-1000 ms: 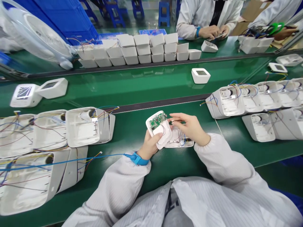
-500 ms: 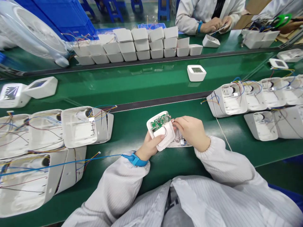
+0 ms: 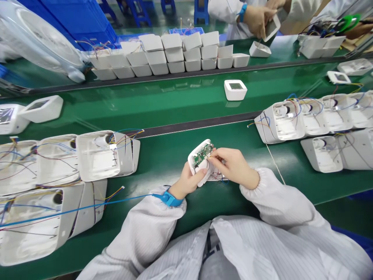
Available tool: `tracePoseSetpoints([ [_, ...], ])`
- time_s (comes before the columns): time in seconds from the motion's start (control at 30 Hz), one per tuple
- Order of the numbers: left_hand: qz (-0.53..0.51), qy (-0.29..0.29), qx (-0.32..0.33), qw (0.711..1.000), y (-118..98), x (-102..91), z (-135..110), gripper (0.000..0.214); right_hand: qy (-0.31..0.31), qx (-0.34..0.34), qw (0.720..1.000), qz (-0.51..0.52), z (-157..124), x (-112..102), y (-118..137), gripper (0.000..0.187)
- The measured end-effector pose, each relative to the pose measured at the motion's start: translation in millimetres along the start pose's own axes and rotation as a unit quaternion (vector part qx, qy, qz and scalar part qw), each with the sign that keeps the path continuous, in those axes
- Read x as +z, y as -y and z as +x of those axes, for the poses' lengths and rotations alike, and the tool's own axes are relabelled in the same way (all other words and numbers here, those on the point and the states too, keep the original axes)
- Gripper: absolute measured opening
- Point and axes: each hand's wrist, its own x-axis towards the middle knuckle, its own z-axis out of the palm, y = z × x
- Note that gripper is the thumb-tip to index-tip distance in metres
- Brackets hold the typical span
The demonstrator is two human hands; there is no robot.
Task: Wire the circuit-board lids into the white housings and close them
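Note:
My left hand [image 3: 187,182] grips a small white housing half [image 3: 198,163] with a green circuit board [image 3: 203,153] in it, tilted up off the green bench [image 3: 163,155]. My right hand [image 3: 234,167] is closed in a pinch at the board's right edge, on something too small to make out. Thin coloured wires and another white part [image 3: 218,177] lie under both hands. A blue wrist strap [image 3: 169,198] with a blue cord sits on my left wrist.
Open white housings with coloured wires [image 3: 99,155] lie at left, and more of them [image 3: 281,121] at right. A finished white unit [image 3: 235,90] rides the belt. Stacked white shells [image 3: 175,54] line the far side. A co-worker's hands [image 3: 259,19] hold a unit.
My hands and the housing have shifted slightly right and closer together, and the housing is tilted more on edge. My right fingers moved onto the board's edge. The unit on the belt drifted left.

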Motion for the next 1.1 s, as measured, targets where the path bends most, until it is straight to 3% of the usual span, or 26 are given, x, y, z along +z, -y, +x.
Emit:
tracePoseSetpoints([
  [0.37, 0.0, -0.018, -0.044, 0.999, 2, -2.7, 0, 0.054, -0.019, -0.009, 0.999, -0.039, -1, 3, 2, 0.025],
  [0.5, -0.017, -0.018, -0.063, 0.998, 0, -5.2, -1, 0.055, -0.072, -0.016, 0.991, -0.112, -2, 3, -4, 0.024],
  [0.6, -0.034, 0.004, -0.069, 0.997, -1, -7.0, -3, 0.058, -0.124, -0.036, 0.986, -0.107, 1, -2, -12, 0.029],
  [0.7, -0.047, 0.038, -0.077, 0.995, -1, -8.9, -3, 0.057, -0.077, -0.119, 0.988, -0.068, 5, -7, -19, 0.047],
  [0.8, -0.062, 0.031, -0.091, 0.993, -1, -9.5, -2, 0.054, -0.032, -0.17, 0.983, -0.062, 5, -7, -22, 0.045],
  [1.1, -0.127, 0.011, -0.12, 0.985, -7, -4.1, -1, 0.053, -0.04, -0.115, 0.982, -0.146, -2, -1, -19, 0.044],
])
